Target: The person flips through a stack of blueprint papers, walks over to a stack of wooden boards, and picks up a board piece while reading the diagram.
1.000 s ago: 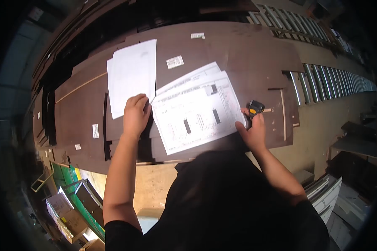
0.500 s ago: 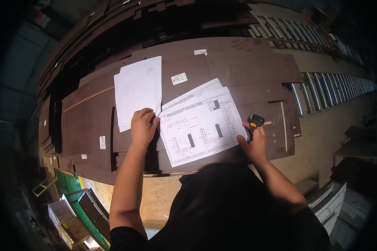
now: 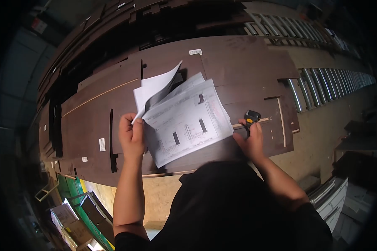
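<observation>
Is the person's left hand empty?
No, the left hand is pinching the papers at their edge, between its thumb and fingers.

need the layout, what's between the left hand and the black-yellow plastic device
White printed paper sheets, then flat brown panel, in the head view.

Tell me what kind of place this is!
Probably a workshop or factory that works with boards: there are flat brown panels, metal rollers like a conveyor, and papers with printed drawings.
</observation>
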### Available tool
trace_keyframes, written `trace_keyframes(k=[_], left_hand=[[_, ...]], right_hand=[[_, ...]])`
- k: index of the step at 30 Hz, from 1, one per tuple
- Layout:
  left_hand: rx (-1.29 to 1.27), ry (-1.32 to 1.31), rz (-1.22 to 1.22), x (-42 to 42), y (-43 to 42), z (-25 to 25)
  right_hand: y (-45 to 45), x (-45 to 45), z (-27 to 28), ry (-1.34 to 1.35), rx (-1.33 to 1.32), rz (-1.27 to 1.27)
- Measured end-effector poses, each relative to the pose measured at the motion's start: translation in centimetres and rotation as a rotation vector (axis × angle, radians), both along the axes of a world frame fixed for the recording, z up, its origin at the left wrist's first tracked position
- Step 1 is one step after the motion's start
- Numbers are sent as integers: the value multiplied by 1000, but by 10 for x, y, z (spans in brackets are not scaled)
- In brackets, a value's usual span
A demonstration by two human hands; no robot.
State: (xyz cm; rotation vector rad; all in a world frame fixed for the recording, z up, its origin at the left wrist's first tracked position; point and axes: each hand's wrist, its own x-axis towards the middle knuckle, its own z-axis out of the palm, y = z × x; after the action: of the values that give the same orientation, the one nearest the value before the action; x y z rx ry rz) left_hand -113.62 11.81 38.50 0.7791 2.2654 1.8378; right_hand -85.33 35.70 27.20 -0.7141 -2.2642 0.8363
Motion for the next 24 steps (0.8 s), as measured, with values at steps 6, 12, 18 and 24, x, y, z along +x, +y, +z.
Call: trace_keyframes(k=[6, 12, 18, 24], left_hand=[[297, -307, -109, 2, -5, 71], [372, -376, -277, 18, -4, 126], [320, -477, -269, 2, -2, 126], [188, -610, -157, -19, -33, 73]], right_hand=[[-3, -40, 28, 206, -631, 103], [26, -77, 48, 452, -1074, 434], [16, -89, 58, 586, -1720, 1002], [-3, -67, 93, 509, -1668, 808]])
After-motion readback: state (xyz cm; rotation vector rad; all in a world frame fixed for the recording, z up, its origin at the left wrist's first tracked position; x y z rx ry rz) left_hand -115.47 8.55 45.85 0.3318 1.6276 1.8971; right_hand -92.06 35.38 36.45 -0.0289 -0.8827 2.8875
